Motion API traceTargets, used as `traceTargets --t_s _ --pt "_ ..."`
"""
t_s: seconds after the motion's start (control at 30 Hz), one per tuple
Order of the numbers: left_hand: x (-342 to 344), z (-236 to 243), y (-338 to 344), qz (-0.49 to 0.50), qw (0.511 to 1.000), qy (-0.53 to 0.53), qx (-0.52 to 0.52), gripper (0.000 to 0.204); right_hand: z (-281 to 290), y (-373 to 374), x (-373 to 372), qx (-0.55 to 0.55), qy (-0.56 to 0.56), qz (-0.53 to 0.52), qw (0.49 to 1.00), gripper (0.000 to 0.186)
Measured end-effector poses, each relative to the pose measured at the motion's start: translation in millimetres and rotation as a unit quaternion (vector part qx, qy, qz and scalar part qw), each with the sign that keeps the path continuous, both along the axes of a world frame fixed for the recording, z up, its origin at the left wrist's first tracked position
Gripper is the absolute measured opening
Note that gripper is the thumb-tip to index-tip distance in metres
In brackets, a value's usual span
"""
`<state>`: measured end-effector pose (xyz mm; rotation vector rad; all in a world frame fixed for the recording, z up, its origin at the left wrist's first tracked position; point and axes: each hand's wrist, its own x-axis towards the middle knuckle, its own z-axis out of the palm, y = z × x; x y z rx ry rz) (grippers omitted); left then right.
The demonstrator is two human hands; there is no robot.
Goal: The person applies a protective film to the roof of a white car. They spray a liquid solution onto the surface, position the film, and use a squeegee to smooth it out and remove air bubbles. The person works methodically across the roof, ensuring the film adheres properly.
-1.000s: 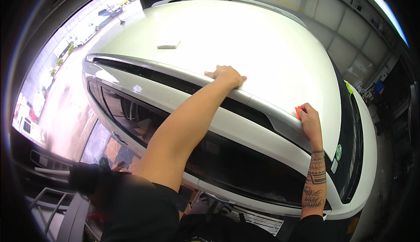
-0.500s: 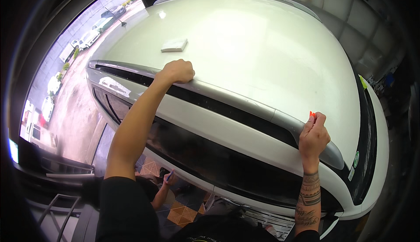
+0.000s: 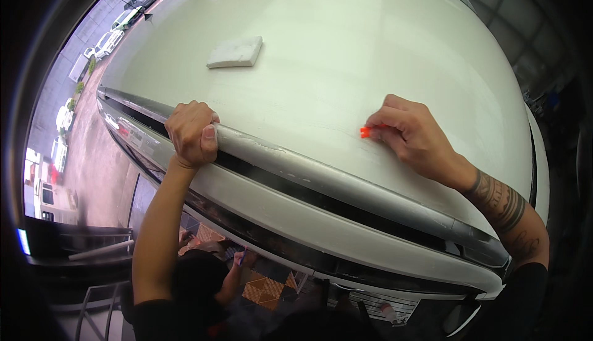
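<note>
My left hand (image 3: 193, 134) is wrapped around the silver roof rail (image 3: 278, 158) of a white car, its thumb lying over the near side. My right hand (image 3: 411, 132), farther right and above the white roof (image 3: 321, 51), pinches a small bright orange plastic piece (image 3: 365, 132). The fingers cover most of that piece, and its end points left, close to the roof surface. Faint streaks show on the paint beside it. On the roof beyond my left hand lies a white rectangular block (image 3: 235, 52), like a sponge or folded cloth.
Below the rail, another person's hand (image 3: 238, 258) holds a thin blue object beside the car. Orange and dark floor tiles (image 3: 264, 289) lie underneath. A metal frame (image 3: 99, 307) stands at lower left. Outside the opening are parked cars (image 3: 108, 43).
My right hand has moved from the rail's front end inward over the roof, carrying the orange piece. My left hand has shifted back along the rail and now wraps it. The view has come closer.
</note>
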<state>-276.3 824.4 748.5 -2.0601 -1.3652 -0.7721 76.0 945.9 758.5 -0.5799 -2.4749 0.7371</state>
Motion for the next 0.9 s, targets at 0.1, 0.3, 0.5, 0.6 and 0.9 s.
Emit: traceTargets --t_s 0.1,0.3,0.5,0.6,0.9 --pt "-18 6 3 0.000 1.000 -0.003 0.006 0.041 -11 19 -82 0.030 0.106 0.073 0.991 0.005" --pt "-65 6 0 0.035 0.999 -0.015 -0.001 0.049 -7 0 -128 0.006 0.048 0.175 0.983 0.012" --pt "-82 2 -3 0.049 0.999 -0.019 -0.015 0.054 -11 -6 -128 0.021 0.042 0.185 0.982 0.012" --pt "-82 3 -1 0.045 0.999 -0.021 -0.010 0.056 -8 40 -136 0.043 0.078 0.076 0.993 0.014" --pt "-81 0 -1 0.050 0.998 -0.030 -0.004 0.053 -14 30 -140 0.049 0.105 0.183 0.976 0.010"
